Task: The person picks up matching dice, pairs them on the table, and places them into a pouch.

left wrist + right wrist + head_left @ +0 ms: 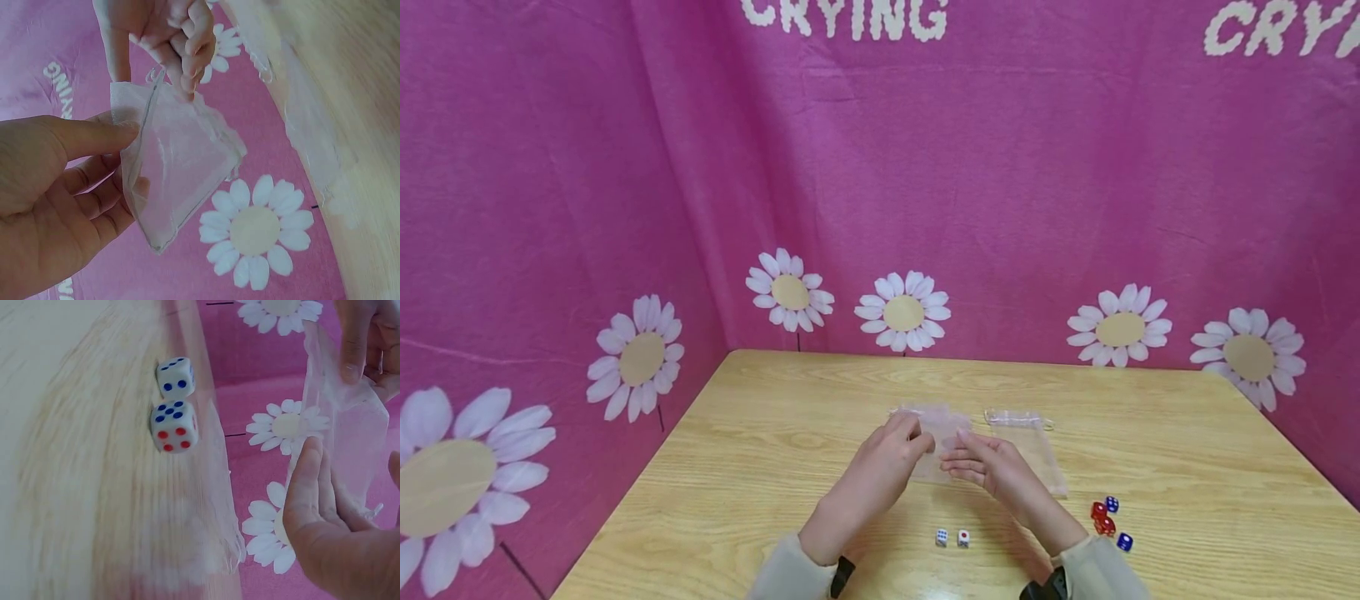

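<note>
A sheer white drawstring pouch [187,137] hangs in the air, pinched near one edge between the thumb and fingers of my left hand [883,458]. My right hand [1000,471] is at the pouch's other side, its fingers extended and close together, fingertips right at the thin fabric. Its thumb stands apart from those fingers in the right wrist view. Below the hands, two white dice [175,427] with coloured pips lie side by side on the wooden table [700,500].
Flat on the table to the right lies another sheer pouch [1030,450], and more sheer fabric [928,473] shows under the hands. Two red dice [1104,526] and two blue dice [1124,542] are grouped near the right forearm. A pink flowered cloth [1000,208] hangs behind.
</note>
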The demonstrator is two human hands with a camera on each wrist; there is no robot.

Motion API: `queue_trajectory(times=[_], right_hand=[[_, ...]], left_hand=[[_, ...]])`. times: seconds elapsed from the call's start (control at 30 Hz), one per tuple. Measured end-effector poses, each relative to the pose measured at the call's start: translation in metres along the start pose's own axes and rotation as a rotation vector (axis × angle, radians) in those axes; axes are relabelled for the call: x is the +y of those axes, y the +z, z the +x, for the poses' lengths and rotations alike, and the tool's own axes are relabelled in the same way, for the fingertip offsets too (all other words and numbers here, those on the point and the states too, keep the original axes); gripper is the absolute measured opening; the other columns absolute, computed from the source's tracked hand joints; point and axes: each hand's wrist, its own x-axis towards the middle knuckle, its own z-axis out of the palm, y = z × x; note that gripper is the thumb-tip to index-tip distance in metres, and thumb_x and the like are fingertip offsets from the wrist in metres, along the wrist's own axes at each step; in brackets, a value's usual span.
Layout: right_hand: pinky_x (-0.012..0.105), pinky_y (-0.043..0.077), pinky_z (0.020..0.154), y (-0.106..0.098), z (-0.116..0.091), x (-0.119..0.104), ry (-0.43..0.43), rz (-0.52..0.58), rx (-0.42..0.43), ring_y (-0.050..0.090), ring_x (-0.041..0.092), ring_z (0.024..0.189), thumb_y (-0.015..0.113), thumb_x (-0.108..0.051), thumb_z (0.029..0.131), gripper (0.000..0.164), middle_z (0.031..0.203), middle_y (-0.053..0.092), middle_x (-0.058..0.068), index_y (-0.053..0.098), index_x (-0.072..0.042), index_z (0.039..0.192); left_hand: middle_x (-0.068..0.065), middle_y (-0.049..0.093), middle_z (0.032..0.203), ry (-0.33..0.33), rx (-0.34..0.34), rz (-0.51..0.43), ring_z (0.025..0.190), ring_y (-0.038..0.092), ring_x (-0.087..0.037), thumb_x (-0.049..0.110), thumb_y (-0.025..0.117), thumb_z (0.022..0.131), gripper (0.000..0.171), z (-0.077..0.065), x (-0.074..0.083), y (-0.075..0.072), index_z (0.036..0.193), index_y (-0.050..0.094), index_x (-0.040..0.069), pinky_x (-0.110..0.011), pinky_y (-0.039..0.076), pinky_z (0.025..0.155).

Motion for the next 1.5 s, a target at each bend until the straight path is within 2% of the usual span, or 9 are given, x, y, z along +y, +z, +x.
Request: queue_trajectory(times=[0.27, 0.5, 0.67, 0.8, 0.93, 1.07, 1.17, 1.37, 1.5], right_hand=[[0.020, 0.056, 0.080, -0.003, 0.000, 0.000, 0.033, 0.026, 0.015, 0.066, 0.001, 0.082, 0.061, -0.027, 0.096, 0.016, 0.090, 0.068, -0.010, 0.063, -0.011, 0.097], [0.019, 0.053, 0.075, 0.002, -0.001, -0.002, 0.009, -0.118, 0.129, 0.061, 0.001, 0.078, 0.062, -0.018, 0.096, 0.023, 0.084, 0.064, -0.011, 0.064, 0.001, 0.108], [0.024, 0.052, 0.073, 0.011, 0.000, -0.004, -0.050, -0.290, 0.253, 0.059, 0.004, 0.074, 0.065, -0.017, 0.094, 0.027, 0.077, 0.064, -0.010, 0.065, 0.007, 0.107], [0.024, 0.051, 0.070, 0.018, -0.004, -0.004, -0.247, -0.421, 0.273, 0.058, 0.002, 0.072, 0.067, -0.015, 0.092, 0.022, 0.079, 0.069, -0.003, 0.068, 0.005, 0.102], [0.020, 0.048, 0.063, 0.023, -0.006, 0.001, -0.625, -0.655, 0.256, 0.056, -0.004, 0.072, 0.071, -0.006, 0.086, 0.006, 0.083, 0.073, 0.004, 0.071, -0.005, 0.093], [0.016, 0.047, 0.060, 0.025, -0.005, 0.006, -0.921, -0.810, 0.249, 0.056, -0.002, 0.072, 0.075, 0.006, 0.078, 0.021, 0.080, 0.072, 0.002, 0.071, -0.011, 0.090], [0.014, 0.046, 0.058, 0.026, -0.005, 0.008, -1.006, -0.837, 0.225, 0.055, 0.000, 0.071, 0.075, 0.009, 0.075, 0.027, 0.079, 0.069, 0.001, 0.070, -0.012, 0.091], [0.014, 0.043, 0.060, 0.026, -0.003, 0.010, -1.063, -0.850, 0.201, 0.054, 0.004, 0.069, 0.076, 0.010, 0.072, 0.029, 0.078, 0.067, 0.001, 0.069, -0.011, 0.090], [0.015, 0.045, 0.065, 0.026, -0.001, 0.009, -1.094, -0.866, 0.168, 0.058, 0.009, 0.072, 0.078, 0.010, 0.070, 0.030, 0.079, 0.067, 0.002, 0.067, -0.009, 0.090]], left_hand=[[0.003, 0.060, 0.094, 0.007, -0.066, 0.028, 0.085, 0.053, -0.009, 0.001, 0.069, 0.087, 0.021, -0.001, 0.009, 0.006, 0.100, 0.072, 0.017, -0.016, 0.046, 0.070], [0.004, 0.063, 0.094, 0.010, -0.123, 0.038, 0.083, 0.057, -0.007, 0.003, 0.071, 0.086, 0.021, -0.001, 0.010, 0.007, 0.100, 0.073, 0.018, -0.015, 0.047, 0.069], [0.003, 0.063, 0.096, -0.023, -0.176, -0.116, 0.083, 0.059, -0.006, 0.010, 0.070, 0.089, 0.014, -0.002, 0.004, -0.003, 0.102, 0.071, 0.016, -0.012, 0.047, 0.069], [0.000, 0.062, 0.103, -0.103, -0.143, -0.271, 0.086, 0.063, -0.010, 0.014, 0.067, 0.093, 0.013, -0.002, -0.008, -0.014, 0.106, 0.067, 0.013, -0.015, 0.051, 0.072], [-0.005, 0.060, 0.108, -0.248, -0.030, -0.433, 0.085, 0.061, -0.015, 0.015, 0.066, 0.094, 0.021, -0.003, -0.022, -0.024, 0.114, 0.062, 0.009, -0.017, 0.050, 0.067], [-0.007, 0.058, 0.106, -0.345, 0.067, -0.546, 0.080, 0.056, -0.014, 0.014, 0.068, 0.091, 0.030, -0.004, -0.032, -0.031, 0.118, 0.059, 0.006, -0.017, 0.047, 0.064], [-0.006, 0.059, 0.103, -0.362, 0.057, -0.596, 0.077, 0.055, -0.012, 0.014, 0.070, 0.090, 0.029, -0.006, -0.037, -0.035, 0.116, 0.061, 0.005, -0.018, 0.048, 0.066], [-0.005, 0.064, 0.094, -0.309, -0.028, -0.621, 0.079, 0.059, -0.011, 0.012, 0.068, 0.091, 0.008, -0.010, -0.041, -0.038, 0.096, 0.071, 0.006, -0.019, 0.052, 0.070], [-0.002, 0.065, 0.088, -0.274, -0.055, -0.632, 0.079, 0.060, -0.008, 0.013, 0.068, 0.091, 0.007, -0.012, -0.043, -0.039, 0.091, 0.074, 0.008, -0.019, 0.053, 0.071]])
